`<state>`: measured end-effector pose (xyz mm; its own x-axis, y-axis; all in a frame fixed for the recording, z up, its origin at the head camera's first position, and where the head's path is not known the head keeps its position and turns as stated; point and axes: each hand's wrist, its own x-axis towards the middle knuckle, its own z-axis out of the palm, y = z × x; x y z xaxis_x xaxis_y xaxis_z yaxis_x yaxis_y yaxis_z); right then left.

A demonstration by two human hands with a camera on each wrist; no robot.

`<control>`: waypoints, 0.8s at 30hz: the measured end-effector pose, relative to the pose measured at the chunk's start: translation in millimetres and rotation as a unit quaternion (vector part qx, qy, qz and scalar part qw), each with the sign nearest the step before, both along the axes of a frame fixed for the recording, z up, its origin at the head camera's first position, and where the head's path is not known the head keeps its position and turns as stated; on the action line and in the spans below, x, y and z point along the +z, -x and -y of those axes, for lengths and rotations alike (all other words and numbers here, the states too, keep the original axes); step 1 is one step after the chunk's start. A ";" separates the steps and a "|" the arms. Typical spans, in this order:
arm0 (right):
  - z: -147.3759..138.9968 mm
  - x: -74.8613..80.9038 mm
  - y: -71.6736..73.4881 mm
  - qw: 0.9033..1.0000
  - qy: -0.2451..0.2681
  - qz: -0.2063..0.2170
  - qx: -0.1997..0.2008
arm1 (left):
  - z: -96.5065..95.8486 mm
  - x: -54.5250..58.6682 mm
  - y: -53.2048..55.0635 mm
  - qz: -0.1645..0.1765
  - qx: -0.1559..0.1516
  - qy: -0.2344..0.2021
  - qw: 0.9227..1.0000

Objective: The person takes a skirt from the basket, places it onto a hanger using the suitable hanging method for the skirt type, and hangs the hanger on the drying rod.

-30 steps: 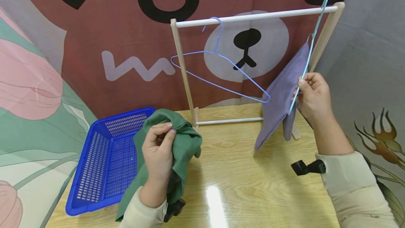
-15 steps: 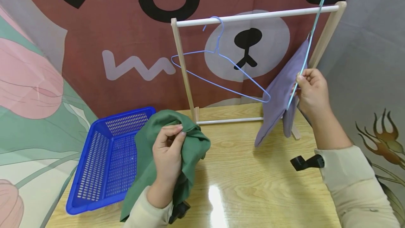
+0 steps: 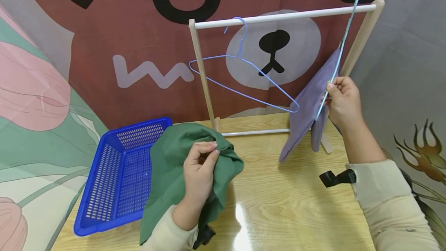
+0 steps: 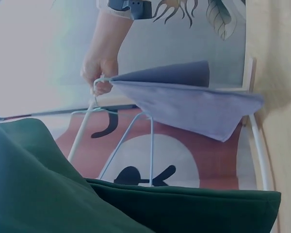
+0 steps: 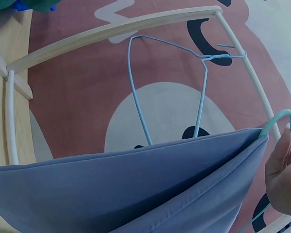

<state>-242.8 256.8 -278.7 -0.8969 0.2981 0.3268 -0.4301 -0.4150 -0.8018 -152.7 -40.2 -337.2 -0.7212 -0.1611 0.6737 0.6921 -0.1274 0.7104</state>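
Moved rightward since a second ago, with the left hand (image 3: 199,171) and the green cloth (image 3: 174,146) travelling together, further off from the blue basket (image 3: 134,173). Pinching now between thumb and fingertips, closed right up on a fold of that green cloth, with bunched folds to the right of the fingers and a long corner trailing down beside the sleeve (image 3: 167,229). Hanging in front of the wooden table (image 3: 278,189) in the head view, and hiding the basket's right side.

Across to the other side, gripping with the right hand (image 3: 345,102), thumb and fingers curled about the lower part of a light blue hanger (image 3: 339,58). Seen almost edge-on from the head camera, and reaching past the white top rail (image 3: 289,17) with its hook; hard to say from this angle whether hooked over or merely in front. Just behind that hand, near the right post (image 3: 362,42), draped to a low point: see the purple cloth (image 3: 306,102), sloping down toward the table.

Further left along the rail, look for the violet-blue hanger (image 3: 241,48), bare, hooked on and slanting down to the right. Behind everything, spread wide, note the reddish backdrop (image 3: 139,100) with its printed bear face.
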 end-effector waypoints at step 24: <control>-4.1 -19.6 4.7 1.000 -0.008 0.018 -0.010 | -17.9 -23.7 -0.4 0.033 -0.005 0.027 0.999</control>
